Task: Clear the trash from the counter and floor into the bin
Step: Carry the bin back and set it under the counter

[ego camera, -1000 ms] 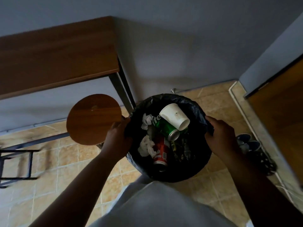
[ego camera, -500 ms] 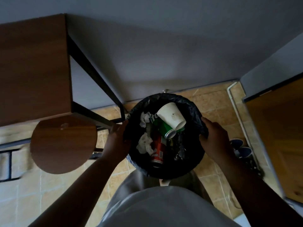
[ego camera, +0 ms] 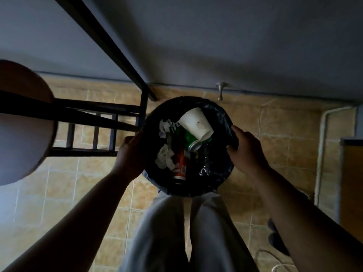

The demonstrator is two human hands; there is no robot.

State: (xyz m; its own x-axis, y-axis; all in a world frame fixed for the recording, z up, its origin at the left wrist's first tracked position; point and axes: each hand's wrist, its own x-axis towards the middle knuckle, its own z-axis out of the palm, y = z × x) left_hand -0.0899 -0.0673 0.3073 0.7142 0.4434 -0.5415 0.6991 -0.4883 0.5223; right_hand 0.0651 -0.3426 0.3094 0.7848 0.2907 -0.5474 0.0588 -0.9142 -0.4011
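A round bin (ego camera: 216, 183) lined with a black bag sits low in front of my legs, by the wall. Inside lie a white paper cup (ego camera: 196, 123), a green can (ego camera: 191, 140), a red can (ego camera: 180, 165) and crumpled white paper (ego camera: 164, 159). My left hand (ego camera: 130, 154) grips the bin's left rim. My right hand (ego camera: 245, 150) grips the right rim and the bag's edge. Both hands hold the bin between them.
A black metal table frame (ego camera: 102, 114) stands left of the bin, its leg close to the rim. A round wooden stool seat (ego camera: 21, 122) fills the far left. A white pipe (ego camera: 322, 154) and a wooden door (ego camera: 351, 183) lie to the right. Tan floor tiles surround my feet.
The view has dropped lower and nearer the floor, the bin has come down beside the table leg, and the tabletop has left the view. Both hands keep their grip on the rim.
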